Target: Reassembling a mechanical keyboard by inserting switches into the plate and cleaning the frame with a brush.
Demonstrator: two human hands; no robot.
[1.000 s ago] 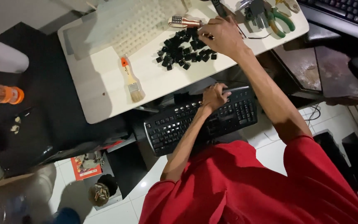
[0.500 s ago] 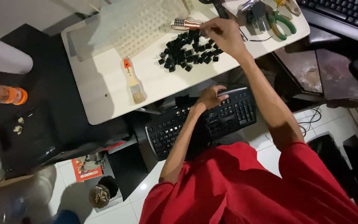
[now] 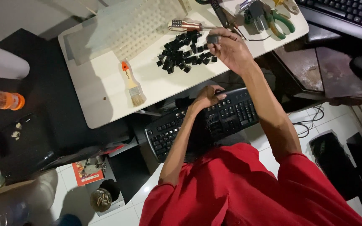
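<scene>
A black keyboard [image 3: 170,132] rests below the white table's front edge, across my lap. My left hand [image 3: 208,97] lies on its top edge, fingers curled over the keys. My right hand [image 3: 230,49] hovers above the table's near edge and pinches a small black keycap [image 3: 213,39] between its fingertips. Just left of that hand lies a pile of several loose black keycaps [image 3: 182,52] on the white table [image 3: 105,90].
A brush with an orange-tipped handle [image 3: 132,84] lies on the table's left half. A white keyboard frame [image 3: 143,23] sits at the back, with a screwdriver [image 3: 185,26] and green-handled pliers [image 3: 279,21] nearby. Another black keyboard [image 3: 348,12] lies top right. An orange-capped bottle [image 3: 3,100] is at left.
My right hand has lifted off the keycap pile and moved toward me with one keycap in its fingers. My left hand stays on the keyboard.
</scene>
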